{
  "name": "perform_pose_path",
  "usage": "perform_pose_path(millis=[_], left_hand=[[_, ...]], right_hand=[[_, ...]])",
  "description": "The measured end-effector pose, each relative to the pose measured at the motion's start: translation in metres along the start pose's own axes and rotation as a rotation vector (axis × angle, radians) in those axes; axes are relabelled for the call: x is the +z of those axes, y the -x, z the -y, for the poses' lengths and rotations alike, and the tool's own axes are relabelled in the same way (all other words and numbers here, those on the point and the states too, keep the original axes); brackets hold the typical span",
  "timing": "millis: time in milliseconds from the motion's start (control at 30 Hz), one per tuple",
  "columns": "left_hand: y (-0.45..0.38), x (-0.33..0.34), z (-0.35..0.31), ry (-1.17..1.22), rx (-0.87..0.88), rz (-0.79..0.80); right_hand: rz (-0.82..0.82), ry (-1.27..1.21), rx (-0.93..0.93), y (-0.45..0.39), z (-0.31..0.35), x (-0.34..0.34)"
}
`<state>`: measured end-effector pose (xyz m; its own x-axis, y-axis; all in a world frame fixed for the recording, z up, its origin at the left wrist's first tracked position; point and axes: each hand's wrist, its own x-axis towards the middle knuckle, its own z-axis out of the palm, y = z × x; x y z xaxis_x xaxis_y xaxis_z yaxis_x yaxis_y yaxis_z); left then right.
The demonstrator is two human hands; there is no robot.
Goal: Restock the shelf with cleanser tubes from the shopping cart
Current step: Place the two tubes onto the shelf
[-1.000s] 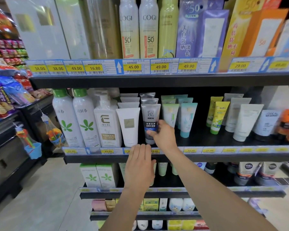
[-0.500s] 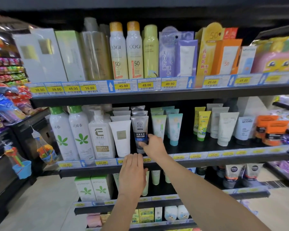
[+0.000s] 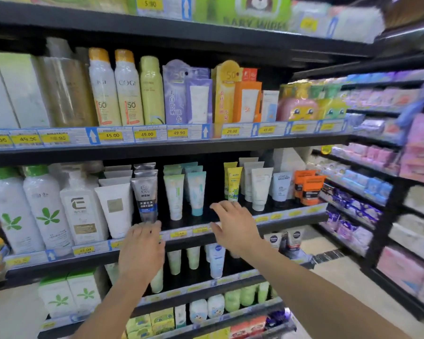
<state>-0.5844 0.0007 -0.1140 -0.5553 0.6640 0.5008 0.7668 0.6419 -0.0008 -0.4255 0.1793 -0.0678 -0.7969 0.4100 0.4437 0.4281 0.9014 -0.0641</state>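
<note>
Centre of frame, on the middle shelf (image 3: 230,227), we note the grey MEN cleanser tube (image 3: 146,199) standing cap-down between a white tube (image 3: 115,209) and a pale green tube (image 3: 174,195). Left hand (image 3: 142,253) hovers just below it, fingers straight, holding nothing. Right hand (image 3: 233,227) is spread before the shelf edge, likewise empty.

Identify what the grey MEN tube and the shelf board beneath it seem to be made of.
Grey MEN tube: apparently soft plastic with a metallic sheen, going by its bright highlights and flat crimped top. Shelf board: probably black-painted metal, since the edge looks thin and smooth; blur leaves that open.
</note>
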Motion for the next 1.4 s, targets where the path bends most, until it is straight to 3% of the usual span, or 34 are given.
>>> perform_pose_path(millis=[267,700,1033,1400], left_hand=[[-0.008,-0.058,-0.131,0.084,0.249,-0.009],[0.004,-0.115,-0.388,0.168,0.438,-0.013],[0.024,-0.11,-0.573,0.281,0.712,-0.009],[0.022,-0.063,-0.777,0.509,1.024,-0.047]], right_hand=[[-0.043,0.073,0.166,0.08,-0.107,-0.066],[-0.063,0.15,0.356,0.245,-0.294,-0.182],[-0.096,0.184,0.656,0.376,-0.405,-0.224],[-0.01,0.371,0.908,0.478,-0.53,-0.26]])
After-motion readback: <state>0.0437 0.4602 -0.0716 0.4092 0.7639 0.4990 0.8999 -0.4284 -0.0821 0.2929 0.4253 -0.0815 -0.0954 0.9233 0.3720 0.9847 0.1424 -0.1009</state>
